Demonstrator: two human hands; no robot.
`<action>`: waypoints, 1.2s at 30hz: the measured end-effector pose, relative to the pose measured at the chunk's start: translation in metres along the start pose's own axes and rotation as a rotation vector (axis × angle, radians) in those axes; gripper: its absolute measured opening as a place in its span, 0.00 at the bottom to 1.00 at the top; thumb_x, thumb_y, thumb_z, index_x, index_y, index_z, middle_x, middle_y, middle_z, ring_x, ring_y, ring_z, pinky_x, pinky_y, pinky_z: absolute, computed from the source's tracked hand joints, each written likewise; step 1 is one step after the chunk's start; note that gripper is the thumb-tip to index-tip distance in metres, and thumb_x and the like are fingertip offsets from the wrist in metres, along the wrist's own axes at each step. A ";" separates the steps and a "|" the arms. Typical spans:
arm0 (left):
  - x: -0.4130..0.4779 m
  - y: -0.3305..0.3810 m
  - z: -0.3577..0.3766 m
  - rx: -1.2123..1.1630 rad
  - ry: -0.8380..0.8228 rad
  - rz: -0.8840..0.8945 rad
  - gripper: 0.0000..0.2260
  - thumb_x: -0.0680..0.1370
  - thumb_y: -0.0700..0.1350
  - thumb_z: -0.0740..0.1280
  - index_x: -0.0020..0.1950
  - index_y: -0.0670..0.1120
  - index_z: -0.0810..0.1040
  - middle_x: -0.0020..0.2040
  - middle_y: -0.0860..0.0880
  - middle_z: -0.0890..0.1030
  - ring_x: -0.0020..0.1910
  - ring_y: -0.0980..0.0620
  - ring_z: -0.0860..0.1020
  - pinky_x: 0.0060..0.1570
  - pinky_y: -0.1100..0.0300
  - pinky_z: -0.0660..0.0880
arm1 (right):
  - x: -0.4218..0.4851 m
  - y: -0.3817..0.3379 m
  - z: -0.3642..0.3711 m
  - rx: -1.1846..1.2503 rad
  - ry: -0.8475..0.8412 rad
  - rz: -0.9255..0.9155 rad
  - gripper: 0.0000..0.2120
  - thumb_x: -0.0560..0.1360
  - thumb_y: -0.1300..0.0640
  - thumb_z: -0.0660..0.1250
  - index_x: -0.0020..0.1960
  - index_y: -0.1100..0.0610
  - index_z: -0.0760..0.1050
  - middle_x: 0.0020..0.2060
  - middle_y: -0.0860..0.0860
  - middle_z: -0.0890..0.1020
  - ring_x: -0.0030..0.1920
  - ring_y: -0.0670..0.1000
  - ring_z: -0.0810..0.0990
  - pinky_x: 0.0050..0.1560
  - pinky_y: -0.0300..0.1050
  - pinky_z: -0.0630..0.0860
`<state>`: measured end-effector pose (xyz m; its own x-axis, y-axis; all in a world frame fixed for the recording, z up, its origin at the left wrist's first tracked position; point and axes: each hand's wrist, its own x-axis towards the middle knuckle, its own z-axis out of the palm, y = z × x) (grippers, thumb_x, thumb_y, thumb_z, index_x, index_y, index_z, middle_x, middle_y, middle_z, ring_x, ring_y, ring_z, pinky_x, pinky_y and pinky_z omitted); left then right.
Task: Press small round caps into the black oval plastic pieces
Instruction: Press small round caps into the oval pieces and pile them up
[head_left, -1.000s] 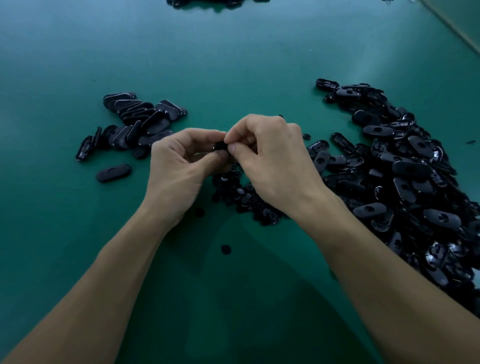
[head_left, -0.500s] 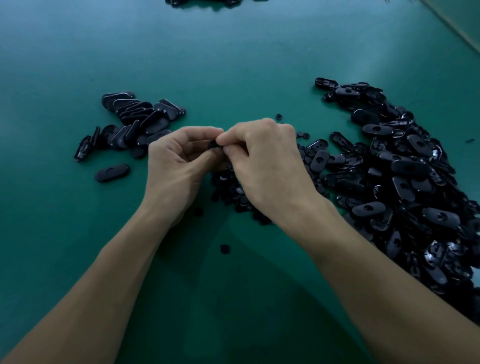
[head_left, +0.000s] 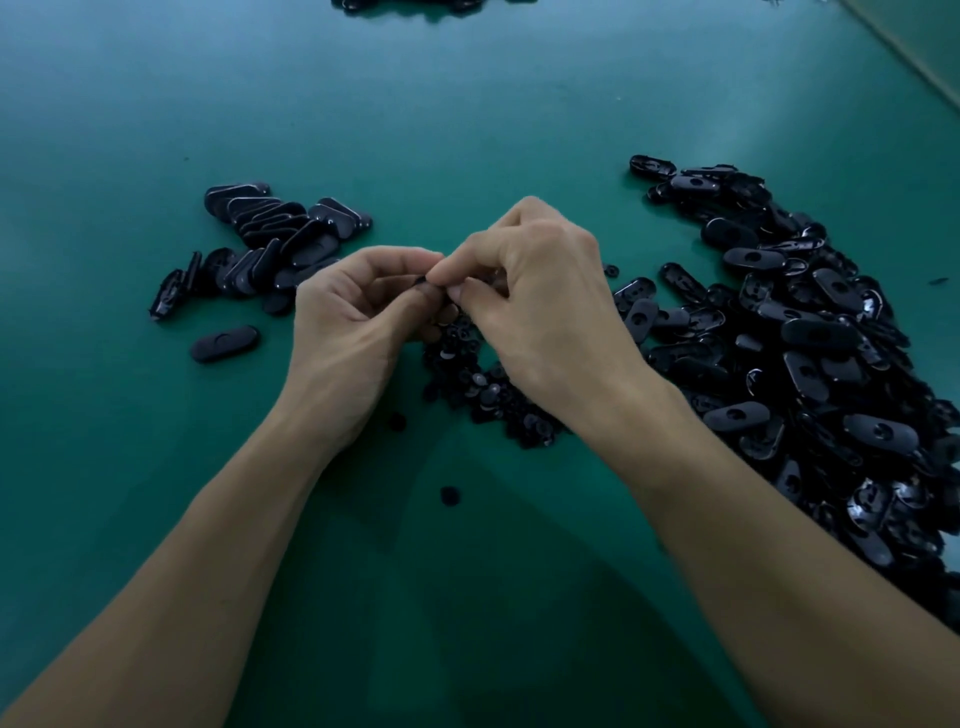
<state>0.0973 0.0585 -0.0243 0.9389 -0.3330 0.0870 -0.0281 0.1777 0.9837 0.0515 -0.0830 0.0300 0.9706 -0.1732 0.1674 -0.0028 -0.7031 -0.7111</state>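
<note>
Across the dull green tabletop (head_left: 467, 130), left hand (head_left: 353, 332) and right hand (head_left: 540, 312) meet, both pinching a small black piece (head_left: 420, 281); oval pieces (head_left: 805, 338) lie heaped to the right.

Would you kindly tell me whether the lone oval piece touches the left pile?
Apart: the head view shows green table between the lone oval piece and the left pile.

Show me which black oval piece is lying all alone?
The oval piece lying flat on the green table, just left of the left hand. Every other one sits in a heap; this one touches no other.
</note>
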 end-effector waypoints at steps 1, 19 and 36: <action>0.000 0.001 0.000 0.000 0.001 0.003 0.07 0.76 0.37 0.70 0.48 0.49 0.83 0.41 0.48 0.86 0.38 0.54 0.82 0.40 0.64 0.78 | 0.001 0.002 -0.001 0.018 -0.021 0.004 0.09 0.76 0.60 0.72 0.49 0.46 0.86 0.45 0.47 0.75 0.43 0.45 0.76 0.49 0.40 0.76; -0.001 0.001 0.006 0.007 0.031 -0.038 0.07 0.76 0.33 0.71 0.48 0.44 0.83 0.40 0.48 0.86 0.34 0.56 0.83 0.38 0.66 0.79 | 0.007 0.028 -0.015 0.273 -0.180 0.125 0.01 0.72 0.58 0.74 0.44 0.53 0.84 0.32 0.44 0.85 0.35 0.39 0.83 0.40 0.35 0.76; -0.002 0.000 0.005 0.037 0.064 -0.017 0.06 0.74 0.34 0.74 0.47 0.44 0.83 0.40 0.48 0.87 0.35 0.54 0.84 0.39 0.64 0.80 | 0.004 0.024 -0.006 0.253 -0.059 0.138 0.02 0.68 0.57 0.73 0.37 0.51 0.82 0.26 0.38 0.81 0.28 0.35 0.78 0.31 0.27 0.70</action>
<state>0.0939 0.0539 -0.0238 0.9594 -0.2754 0.0607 -0.0230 0.1381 0.9902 0.0539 -0.1044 0.0179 0.9775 -0.2099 0.0224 -0.0830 -0.4797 -0.8735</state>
